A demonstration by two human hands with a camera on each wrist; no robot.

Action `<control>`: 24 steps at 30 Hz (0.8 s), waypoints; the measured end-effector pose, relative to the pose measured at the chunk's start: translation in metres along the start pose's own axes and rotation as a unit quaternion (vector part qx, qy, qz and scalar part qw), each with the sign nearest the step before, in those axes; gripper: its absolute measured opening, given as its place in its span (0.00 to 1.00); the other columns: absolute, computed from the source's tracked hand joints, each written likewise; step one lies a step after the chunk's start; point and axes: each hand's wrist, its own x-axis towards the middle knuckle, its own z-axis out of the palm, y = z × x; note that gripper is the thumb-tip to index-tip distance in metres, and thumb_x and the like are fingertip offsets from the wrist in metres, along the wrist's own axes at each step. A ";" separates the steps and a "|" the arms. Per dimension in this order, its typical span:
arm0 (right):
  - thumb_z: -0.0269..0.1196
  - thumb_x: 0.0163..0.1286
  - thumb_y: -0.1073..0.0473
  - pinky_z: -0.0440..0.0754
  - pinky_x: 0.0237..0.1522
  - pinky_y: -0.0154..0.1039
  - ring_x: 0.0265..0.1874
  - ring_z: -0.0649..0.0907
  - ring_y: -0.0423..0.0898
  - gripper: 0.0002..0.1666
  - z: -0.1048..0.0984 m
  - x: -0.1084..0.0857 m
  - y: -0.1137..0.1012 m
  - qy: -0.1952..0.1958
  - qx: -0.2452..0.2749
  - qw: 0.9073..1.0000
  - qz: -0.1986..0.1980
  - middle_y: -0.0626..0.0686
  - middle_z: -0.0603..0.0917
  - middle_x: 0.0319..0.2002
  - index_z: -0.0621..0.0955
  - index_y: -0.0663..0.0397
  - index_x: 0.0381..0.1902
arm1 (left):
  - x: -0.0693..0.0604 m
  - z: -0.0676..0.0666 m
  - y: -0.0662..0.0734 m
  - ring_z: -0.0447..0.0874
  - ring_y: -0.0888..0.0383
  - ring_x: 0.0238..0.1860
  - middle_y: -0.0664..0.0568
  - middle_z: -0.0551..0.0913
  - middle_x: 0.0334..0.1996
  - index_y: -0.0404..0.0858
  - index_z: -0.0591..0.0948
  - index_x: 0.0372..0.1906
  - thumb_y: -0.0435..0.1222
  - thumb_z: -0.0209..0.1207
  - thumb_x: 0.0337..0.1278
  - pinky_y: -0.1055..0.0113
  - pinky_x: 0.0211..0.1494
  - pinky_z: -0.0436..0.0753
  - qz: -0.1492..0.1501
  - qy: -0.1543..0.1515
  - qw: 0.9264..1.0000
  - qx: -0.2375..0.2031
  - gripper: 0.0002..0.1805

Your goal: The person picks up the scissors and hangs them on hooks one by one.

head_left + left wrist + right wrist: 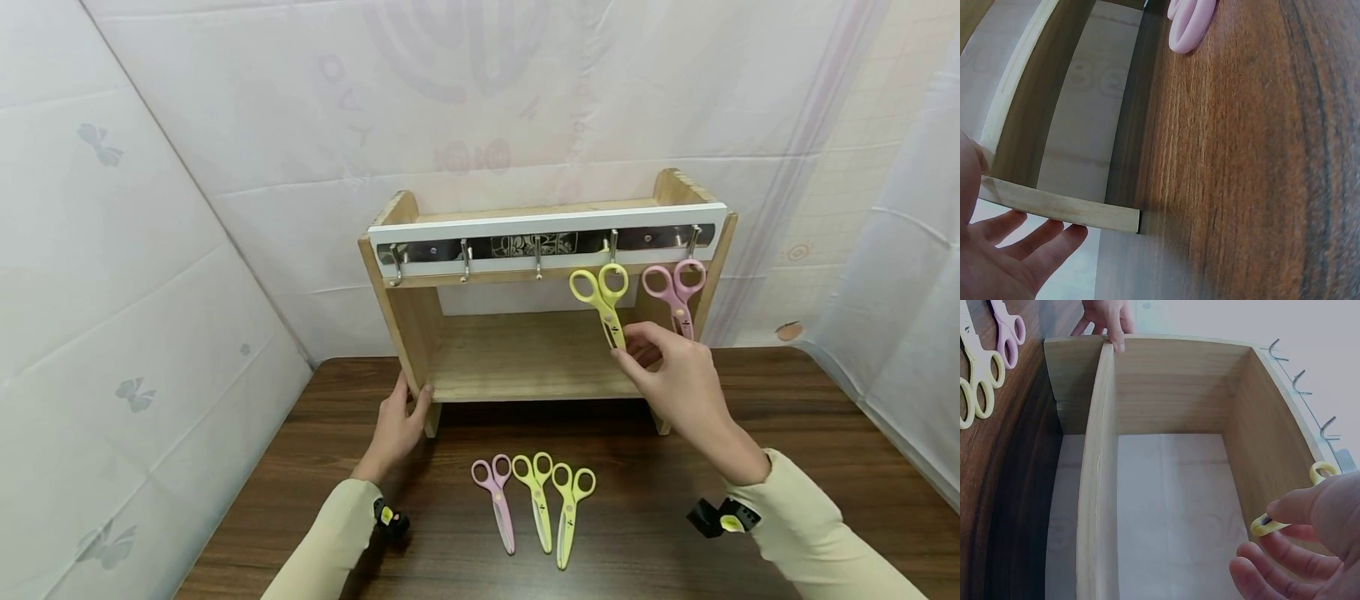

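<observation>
We judge that we are at the step of hanging the yellow scissors (606, 313) on the wooden shelf (525, 357): they are at its front, right of its middle, with one handle ring at the fourth hook (613, 243) from its left end. We cannot tell whether the hook passes through the ring. Our right hand (678, 375) pinches the blade end between closed thumb and fingers, in front of the shelf's right half. Our left hand (396, 423) grips the shelf's lower left side panel, thumb on the front edge, fingers parted along the outer face. Pink scissors (678, 307) hang at the shelf's rightmost hook; loose pink scissors (498, 498) and two loose yellow pairs (537, 485) lie before the shelf on the table (645, 533). The next move, we think, calls for seating that ring on its hook and checking it holds before we release the blades, with the shelf kept steady.
</observation>
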 end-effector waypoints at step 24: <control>0.74 0.62 0.67 0.85 0.27 0.47 0.24 0.85 0.45 0.09 0.004 0.003 -0.001 -0.006 -0.008 1.000 0.009 0.52 0.87 0.27 0.87 0.61 0.40 | 0.000 0.000 -0.001 0.79 0.36 0.62 0.32 0.78 0.63 0.39 0.60 0.79 0.43 0.51 0.81 0.42 0.53 0.85 0.004 -0.007 1.000 -0.001 0.30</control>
